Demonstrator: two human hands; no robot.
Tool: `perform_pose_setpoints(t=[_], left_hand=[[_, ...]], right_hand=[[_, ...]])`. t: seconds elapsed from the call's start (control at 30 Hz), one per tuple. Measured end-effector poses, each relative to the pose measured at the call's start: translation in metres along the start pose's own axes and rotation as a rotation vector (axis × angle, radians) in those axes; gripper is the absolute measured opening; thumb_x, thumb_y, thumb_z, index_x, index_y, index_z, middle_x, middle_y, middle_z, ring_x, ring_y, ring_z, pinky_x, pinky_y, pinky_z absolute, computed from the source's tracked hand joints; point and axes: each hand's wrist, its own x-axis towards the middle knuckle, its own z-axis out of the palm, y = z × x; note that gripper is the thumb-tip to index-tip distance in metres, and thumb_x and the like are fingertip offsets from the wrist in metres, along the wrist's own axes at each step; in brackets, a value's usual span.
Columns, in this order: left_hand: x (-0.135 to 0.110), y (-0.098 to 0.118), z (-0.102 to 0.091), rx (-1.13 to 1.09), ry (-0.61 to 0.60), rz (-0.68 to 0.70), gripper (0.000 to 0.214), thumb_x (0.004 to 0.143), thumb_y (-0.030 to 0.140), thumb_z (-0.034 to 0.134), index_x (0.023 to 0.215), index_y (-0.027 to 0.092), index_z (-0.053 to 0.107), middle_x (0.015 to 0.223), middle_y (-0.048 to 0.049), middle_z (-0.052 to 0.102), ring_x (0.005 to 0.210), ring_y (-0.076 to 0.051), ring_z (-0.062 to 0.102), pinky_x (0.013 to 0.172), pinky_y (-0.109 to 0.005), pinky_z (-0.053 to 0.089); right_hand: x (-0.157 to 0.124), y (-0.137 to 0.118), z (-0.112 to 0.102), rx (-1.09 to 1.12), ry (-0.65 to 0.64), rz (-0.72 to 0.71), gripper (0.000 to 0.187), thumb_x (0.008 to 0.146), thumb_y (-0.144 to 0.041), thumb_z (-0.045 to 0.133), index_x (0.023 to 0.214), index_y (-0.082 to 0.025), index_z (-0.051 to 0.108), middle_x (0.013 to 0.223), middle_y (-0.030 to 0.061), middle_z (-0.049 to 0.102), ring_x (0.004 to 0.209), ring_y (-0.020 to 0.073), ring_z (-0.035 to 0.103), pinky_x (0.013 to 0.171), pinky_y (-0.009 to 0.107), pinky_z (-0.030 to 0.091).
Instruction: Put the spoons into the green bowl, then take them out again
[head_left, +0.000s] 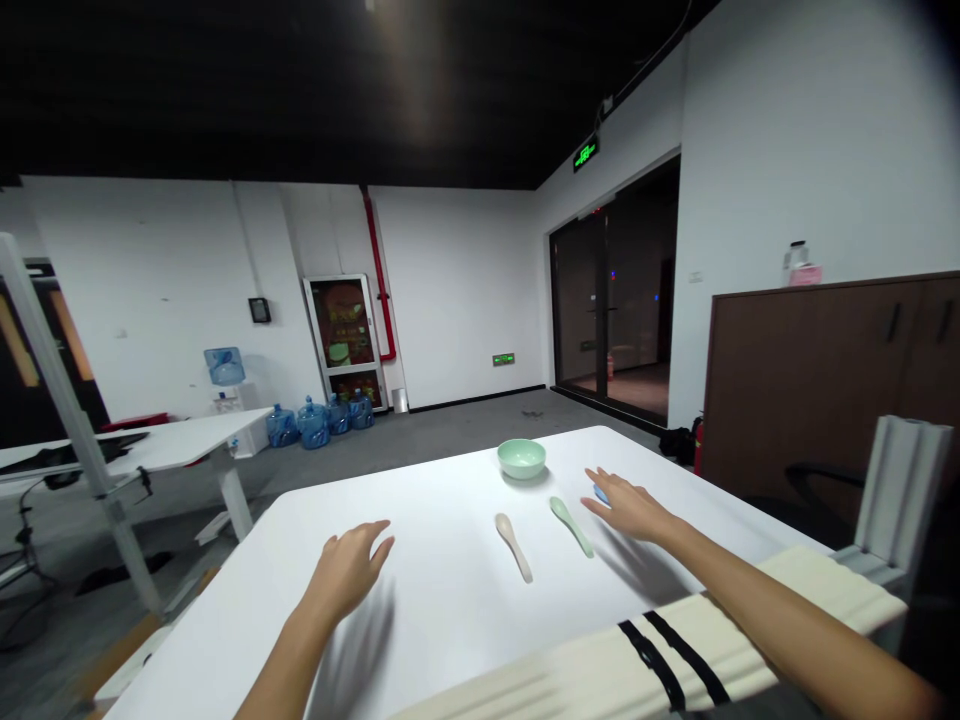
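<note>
My left hand (349,568) hovers over the left part of the white table (435,600), thumb and fingers apart, holding nothing. On the right, my right hand (628,503) is above a small blue object (601,493); most of it is hidden under my fingers, so I cannot tell its kind. The fingers of that hand are spread. Between my hands lie a beige spoon (514,548) and, to its right, a light green spoon (571,526). A light green bowl (521,459) stands upright behind the spoons, near the table's far edge.
A cream padded strip (592,660) with black bands runs along the table's near edge. A metal post (900,490) rises at the right by a brown cabinet (817,390). Blue water bottles (313,424) stand on the floor beyond, near another white table (187,440).
</note>
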Motion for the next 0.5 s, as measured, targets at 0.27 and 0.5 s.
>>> perform_pose_setpoints(t=[0.27,0.5], left_hand=[[0.0,0.001,-0.001,0.0,-0.009,0.003,0.052,0.096,0.045,0.033,0.135,0.022,0.058,0.139,-0.0081,0.062,0.127,-0.027,0.058,0.107,-0.044,0.041],[-0.001,0.0,-0.002,-0.001,-0.016,-0.002,0.052,0.096,0.045,0.032,0.135,0.022,0.057,0.14,-0.008,0.061,0.128,-0.027,0.057,0.107,-0.044,0.041]], right_hand=[[-0.004,-0.006,-0.004,0.001,-0.007,0.0,0.079,0.093,-0.065,0.031,0.157,-0.02,0.027,0.161,0.0144,0.029,0.143,0.0316,0.037,0.11,0.046,0.036],[-0.008,-0.011,-0.01,0.025,-0.021,0.009,0.078,0.093,-0.063,0.034,0.156,-0.018,0.031,0.159,0.016,0.033,0.139,0.0318,0.043,0.109,0.045,0.036]])
